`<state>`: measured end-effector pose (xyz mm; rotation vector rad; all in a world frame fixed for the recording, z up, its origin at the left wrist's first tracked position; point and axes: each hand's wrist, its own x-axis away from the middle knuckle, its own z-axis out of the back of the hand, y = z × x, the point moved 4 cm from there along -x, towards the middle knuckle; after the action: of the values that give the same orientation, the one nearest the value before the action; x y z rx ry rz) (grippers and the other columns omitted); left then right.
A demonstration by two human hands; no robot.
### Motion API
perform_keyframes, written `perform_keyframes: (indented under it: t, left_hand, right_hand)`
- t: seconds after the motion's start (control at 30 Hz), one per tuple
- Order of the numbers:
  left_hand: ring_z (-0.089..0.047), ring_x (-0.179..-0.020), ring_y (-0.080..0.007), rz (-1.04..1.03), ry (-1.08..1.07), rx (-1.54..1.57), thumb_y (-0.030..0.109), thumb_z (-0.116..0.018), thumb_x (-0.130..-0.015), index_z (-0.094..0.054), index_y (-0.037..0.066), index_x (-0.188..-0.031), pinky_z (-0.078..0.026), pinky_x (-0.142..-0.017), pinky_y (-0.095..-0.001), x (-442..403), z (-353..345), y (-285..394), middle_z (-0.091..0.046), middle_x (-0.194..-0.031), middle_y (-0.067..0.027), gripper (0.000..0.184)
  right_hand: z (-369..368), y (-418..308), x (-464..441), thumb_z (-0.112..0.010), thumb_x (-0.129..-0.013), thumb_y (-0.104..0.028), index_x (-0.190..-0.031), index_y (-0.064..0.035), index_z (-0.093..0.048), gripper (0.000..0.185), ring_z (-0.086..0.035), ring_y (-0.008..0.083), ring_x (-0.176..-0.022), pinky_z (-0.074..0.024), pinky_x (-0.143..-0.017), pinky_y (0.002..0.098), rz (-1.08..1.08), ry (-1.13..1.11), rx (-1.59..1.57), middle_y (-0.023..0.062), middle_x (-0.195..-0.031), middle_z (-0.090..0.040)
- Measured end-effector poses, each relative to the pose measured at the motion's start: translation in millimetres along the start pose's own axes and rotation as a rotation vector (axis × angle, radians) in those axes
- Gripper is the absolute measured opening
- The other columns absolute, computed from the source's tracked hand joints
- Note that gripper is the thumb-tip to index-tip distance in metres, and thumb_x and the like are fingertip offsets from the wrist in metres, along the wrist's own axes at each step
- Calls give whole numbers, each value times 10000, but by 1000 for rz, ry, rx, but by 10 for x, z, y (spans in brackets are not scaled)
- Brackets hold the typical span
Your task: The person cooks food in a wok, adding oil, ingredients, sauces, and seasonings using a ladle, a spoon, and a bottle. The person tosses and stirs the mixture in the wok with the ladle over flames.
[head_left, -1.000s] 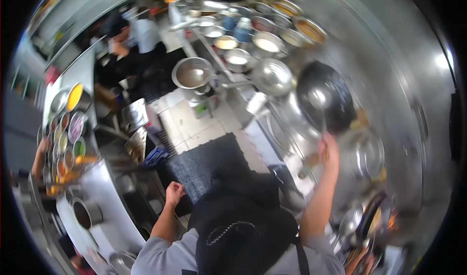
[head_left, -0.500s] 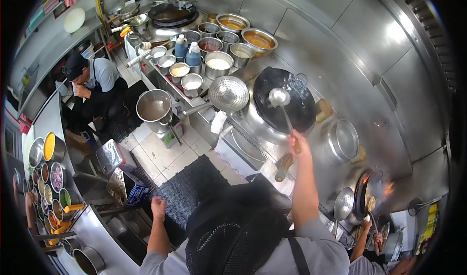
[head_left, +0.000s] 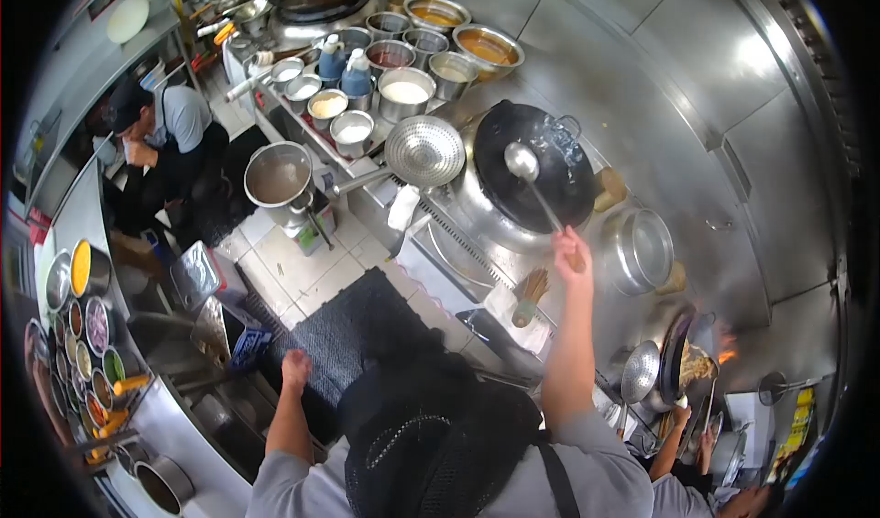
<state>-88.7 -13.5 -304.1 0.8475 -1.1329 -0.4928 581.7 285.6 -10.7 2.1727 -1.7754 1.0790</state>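
Note:
My right hand (head_left: 572, 254) is closed round the handle of a metal ladle (head_left: 522, 162), whose bowl is over the inside of a black wok (head_left: 541, 188). The wok sits on the steel range and has a wet, shiny patch on its far side. My left hand (head_left: 295, 369) hangs over the dark floor mat (head_left: 353, 335), its fingers curled in; whether anything is in it is too small to tell. A perforated strainer (head_left: 424, 151) rests left of the wok, and a bamboo brush (head_left: 530, 300) lies near the range's front edge.
Seasoning bowls (head_left: 407, 91) stand behind the strainer. A pot (head_left: 278, 175) is at the left of the range. One person (head_left: 183, 119) crouches at the far left; a co-worker's hand (head_left: 680, 415) is by another wok (head_left: 676, 358) with flames. Ingredient containers (head_left: 97, 321) line the left counter.
The ladle's bowl has tilted and shifted slightly within the wok, with my right hand moving a little right and up. The view has shifted since the blurred earlier frame.

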Motion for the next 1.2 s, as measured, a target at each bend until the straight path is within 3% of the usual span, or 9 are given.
perform_keyframes:
  t: [0.17,0.43,0.57,0.8,0.9,0.93,1.03,1.1,1.2]
  left_hand:
    - [-599,-662,-136,-72,58,30,52,-624,-943,-581,9,-1201,-466,-550,-266,126,-30,286,-651,-870,-56,265]
    - [-647,-671,-151,74,32,66,65,-615,-950,-594,34,-1192,-497,-560,-281,254,-274,-232,-672,-847,-62,245]
    - [-659,-674,-169,127,-55,45,62,-599,-950,-593,39,-1159,-495,-560,-285,238,-444,-155,-663,-840,-60,211]
    - [-646,-665,-168,221,-5,237,110,-552,-1042,-569,94,-1155,-470,-519,-276,204,-308,-344,-638,-836,-49,115]
    - [-637,-645,-172,313,-55,158,99,-522,-1047,-553,99,-1149,-458,-497,-273,227,-276,-431,-632,-833,-48,106]
    - [-641,-636,-181,336,-78,179,101,-515,-1044,-558,113,-1128,-460,-488,-275,219,-277,-455,-626,-817,-44,96]
    - [-565,-569,-148,346,-13,209,78,-530,-1030,-567,65,-1115,-438,-453,-267,221,-339,-348,-582,-759,-47,93]
    - [-550,-557,-152,321,-19,286,57,-535,-1021,-566,67,-1100,-427,-444,-265,118,-420,-340,-557,-742,-44,86]
    - [-592,-598,-164,281,-69,332,53,-550,-1010,-583,60,-1117,-462,-485,-270,124,-420,-491,-591,-770,-59,112]
  right_hand:
    - [30,813,-340,-522,-1077,-203,-1013,-132,-462,113,-534,196,-503,-449,-413,353,429,156,643,54,-640,-508]
    - [-283,-8,56,-547,-1064,-144,-857,-69,-505,225,-526,120,-539,-456,-478,246,-119,-173,-283,31,-644,-486]
    - [-60,252,-529,-576,-1053,-145,-1033,-74,-506,102,-551,161,-544,-468,-449,285,369,-69,556,63,-644,-509]
    - [-416,305,174,-637,-988,-63,-738,-97,-475,300,-475,116,-562,-434,-505,224,262,-248,187,3,-671,-461]
    - [-214,41,-373,-625,-1037,-122,-890,-40,-532,192,-469,59,-550,-390,-459,221,-50,-303,22,-16,-667,-461]
    - [-406,224,-104,-618,-1049,-147,-1164,-7,-572,188,-507,67,-554,-408,-451,225,366,129,767,-5,-690,-506]
    - [20,487,-330,-610,-981,-132,-1620,-47,-282,723,-738,400,-948,-588,-792,458,810,655,2002,245,-995,-746]
    - [-76,604,87,-584,-971,-90,-1620,-51,-280,717,-656,500,-1165,-530,-986,505,606,587,1866,336,-1152,-700]
    - [221,432,124,-601,-984,-116,-1651,-68,-239,759,-688,337,-715,-564,-648,455,670,348,1706,177,-824,-689]
